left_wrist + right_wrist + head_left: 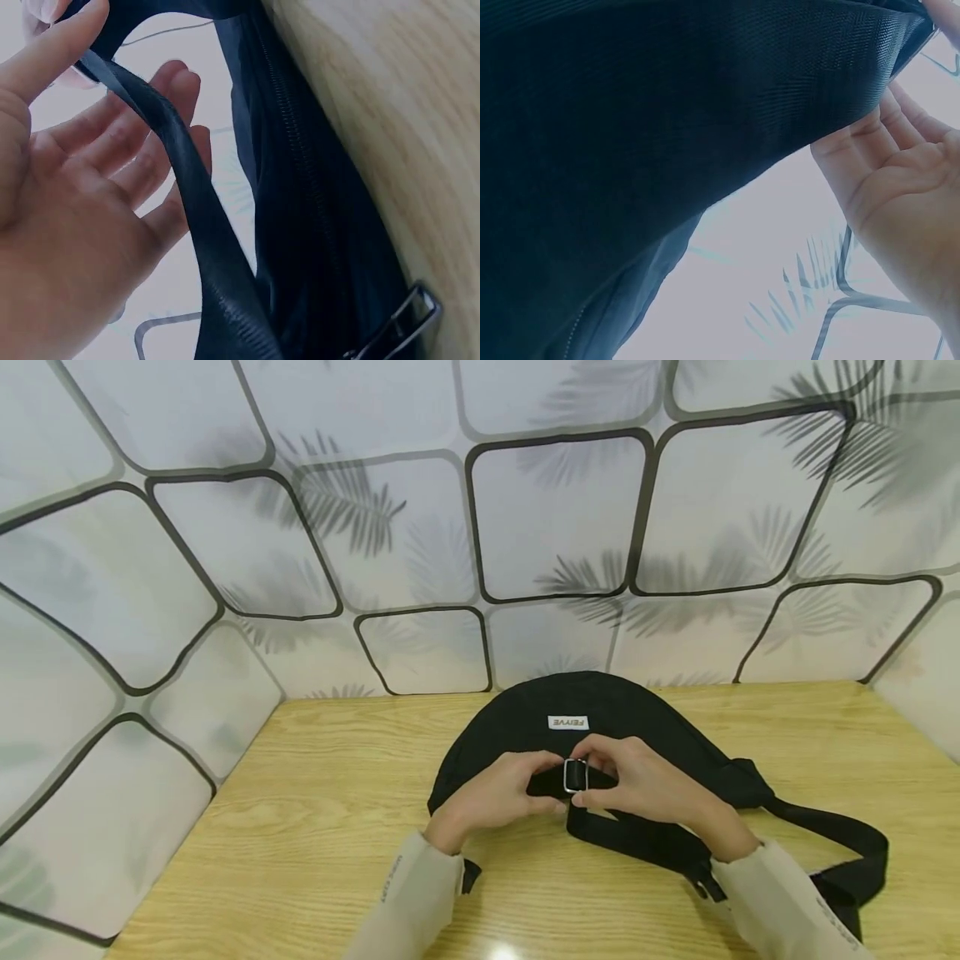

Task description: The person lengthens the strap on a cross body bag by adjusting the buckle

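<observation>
A black waist bag (600, 702) with a small white label (567, 723) lies on the wooden table. Above its near edge, a silver strap slider buckle (576, 775) sits on the black webbing strap (546, 782). My left hand (498, 789) holds the strap just left of the slider between thumb and fingers; in the left wrist view its other fingers (124, 154) are loosely bent behind the webbing. My right hand (648, 781) pinches the slider from the right. Most of that grip is hidden in the right wrist view, where dark webbing (705, 97) fills much of the picture.
More strap (832, 822) loops off the bag's right end along the table (300, 810). A dark clip (705, 881) lies by the right sleeve, and a strap end (470, 877) shows beside the left sleeve. Patterned fabric (555, 518) stands behind and left.
</observation>
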`<state>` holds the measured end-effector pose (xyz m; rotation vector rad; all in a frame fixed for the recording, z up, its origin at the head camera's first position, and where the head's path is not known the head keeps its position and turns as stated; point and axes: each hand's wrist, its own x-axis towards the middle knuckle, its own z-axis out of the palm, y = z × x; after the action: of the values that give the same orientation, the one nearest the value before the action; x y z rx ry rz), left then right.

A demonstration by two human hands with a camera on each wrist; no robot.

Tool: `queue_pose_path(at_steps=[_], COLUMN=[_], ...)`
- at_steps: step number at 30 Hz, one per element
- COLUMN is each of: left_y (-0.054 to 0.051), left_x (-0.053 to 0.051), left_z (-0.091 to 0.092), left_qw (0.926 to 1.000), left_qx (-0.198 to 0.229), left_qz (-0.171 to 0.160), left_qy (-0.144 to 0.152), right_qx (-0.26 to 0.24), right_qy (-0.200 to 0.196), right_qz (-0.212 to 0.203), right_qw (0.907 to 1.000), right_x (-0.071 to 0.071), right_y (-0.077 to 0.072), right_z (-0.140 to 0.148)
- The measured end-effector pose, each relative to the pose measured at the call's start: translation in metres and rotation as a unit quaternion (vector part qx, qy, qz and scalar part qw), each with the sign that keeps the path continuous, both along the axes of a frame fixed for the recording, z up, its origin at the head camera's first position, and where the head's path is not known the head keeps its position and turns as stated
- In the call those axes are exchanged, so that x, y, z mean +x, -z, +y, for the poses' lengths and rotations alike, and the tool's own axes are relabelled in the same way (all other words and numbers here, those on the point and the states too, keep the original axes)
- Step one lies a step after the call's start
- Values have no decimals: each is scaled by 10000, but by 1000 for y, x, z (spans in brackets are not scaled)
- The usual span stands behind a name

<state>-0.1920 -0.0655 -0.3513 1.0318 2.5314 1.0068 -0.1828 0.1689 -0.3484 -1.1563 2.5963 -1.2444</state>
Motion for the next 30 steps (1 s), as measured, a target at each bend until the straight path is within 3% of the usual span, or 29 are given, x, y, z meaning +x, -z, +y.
queue_pose_path(at_steps=[4, 7, 11, 15, 20, 25, 30], left_y=[0, 0, 0, 0, 2, 2, 2], left_x=[-1, -1, -1, 0, 0, 2, 3], left_z=[0, -2, -5, -5, -1, 0, 0], left_qw=[9998, 9996, 9997, 9992, 9975, 9960, 9954], left_qx=[3, 49, 144, 401, 703, 886, 934], left_qz=[181, 268, 209, 31, 53, 34, 73], left_qy=[32, 33, -33, -39, 24, -101, -200], right_qx=[53, -55, -437, -690, -874, -1017, -1368], right_qy=[11, -67, -207, -154, -6, 123, 84], right_qz=[-242, -861, -1814, -2394, -2556, -2540, -2661], right_qw=[9997, 9962, 9822, 9683, 9628, 9618, 9542], right_x=[-2, -4, -9, -13, -14, -13, -13], right_y=[-2, -1, 1, 2, 4, 7, 11], right_z=[2, 7, 16, 19, 19, 18, 17])
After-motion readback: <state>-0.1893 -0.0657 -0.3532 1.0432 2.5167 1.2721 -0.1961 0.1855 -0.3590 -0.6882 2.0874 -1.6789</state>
